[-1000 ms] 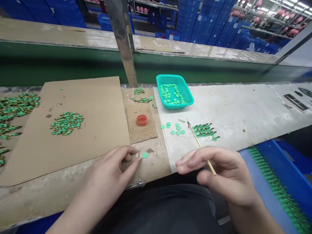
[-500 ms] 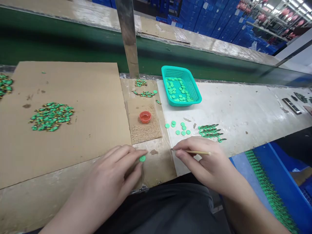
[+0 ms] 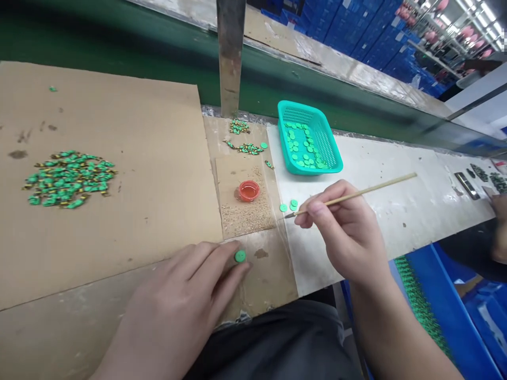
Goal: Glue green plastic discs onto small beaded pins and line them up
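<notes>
- Moved since half a second earlier: brush (image 3: pixel 380 186), dark tip now farther from the near edge of the worktop (image 3: pixel 273 279), closer to the red cup (image 3: pixel 249 199) and just beside the loose discs (image 3: pixel 283 208); also a second person's hand (image 3: pixel 499 207), newly in view at the far right.
- Left hand (image 3: pixel 192 287): rests on the worktop near its front edge, thumb and forefinger closed about one green disc (image 3: pixel 240 256).
- Right hand (image 3: pixel 348 237): raised above the white paper (image 3: pixel 376 158), gripping the brush pencil-fashion, shaft slanting up to the right, tip well apart from the held disc.
- Blue bin (image 3: pixel 455 306): at lower right, below worktop level, with rows of green pieces, detail too small to tell.
- Loose discs: green, on the left margin of the white paper, partly behind the right hand.
- Red cup: upright on a small cardboard piece (image 3: pixel 245 219).
- Large cardboard sheet (image 3: pixel 170 132): at left, bearing a pile of green-and-brown parts (image 3: pixel 71 179).
- Smaller clusters of like parts (image 3: pixel 249 149): beyond the red cup.
- Turquoise basket (image 3: pixel 327 138): beyond the right hand, many green discs inside.
- Blue crates (image 3: pixel 356 31): stacked in the background.
</notes>
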Demonstrator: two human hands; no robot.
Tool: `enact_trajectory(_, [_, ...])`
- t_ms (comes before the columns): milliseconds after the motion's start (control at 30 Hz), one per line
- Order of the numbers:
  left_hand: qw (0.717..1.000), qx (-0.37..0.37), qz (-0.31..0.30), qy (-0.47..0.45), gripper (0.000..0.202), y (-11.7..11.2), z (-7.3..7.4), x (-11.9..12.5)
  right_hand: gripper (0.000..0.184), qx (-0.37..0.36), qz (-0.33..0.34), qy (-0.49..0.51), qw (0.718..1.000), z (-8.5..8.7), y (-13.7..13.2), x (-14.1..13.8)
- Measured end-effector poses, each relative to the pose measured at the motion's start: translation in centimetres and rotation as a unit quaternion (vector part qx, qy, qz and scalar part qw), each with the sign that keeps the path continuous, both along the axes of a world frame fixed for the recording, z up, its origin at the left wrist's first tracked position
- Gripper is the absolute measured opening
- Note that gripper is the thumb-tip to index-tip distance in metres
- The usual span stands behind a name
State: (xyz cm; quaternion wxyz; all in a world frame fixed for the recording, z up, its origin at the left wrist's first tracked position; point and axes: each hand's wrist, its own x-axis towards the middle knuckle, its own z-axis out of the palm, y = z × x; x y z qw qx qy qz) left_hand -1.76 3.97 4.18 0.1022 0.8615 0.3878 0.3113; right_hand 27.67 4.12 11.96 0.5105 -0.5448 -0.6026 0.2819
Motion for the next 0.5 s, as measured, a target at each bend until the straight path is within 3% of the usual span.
enact_trajectory(200, [0.996,0.047,-0.072,0.011,0.033,-1.6,-1.5,-1.4,0.019,0.047,0.004,-0.066,0.997,0.4,4.3,-2.2])
enact_trajectory(333, [0.995,0.053,-0.077,-0.023,0.029,-2.1,-2.7,-1.0,0.031,0.072,0.008,-0.096,0.993,-0.8,6.6,-3.2])
enact_trajectory(500, [0.997,0.036,-0.060,-0.043,0.035,-2.8,-3.7,-0.8,0.040,0.136,0.015,-0.208,0.969,-2.5,7.5,-3.3])
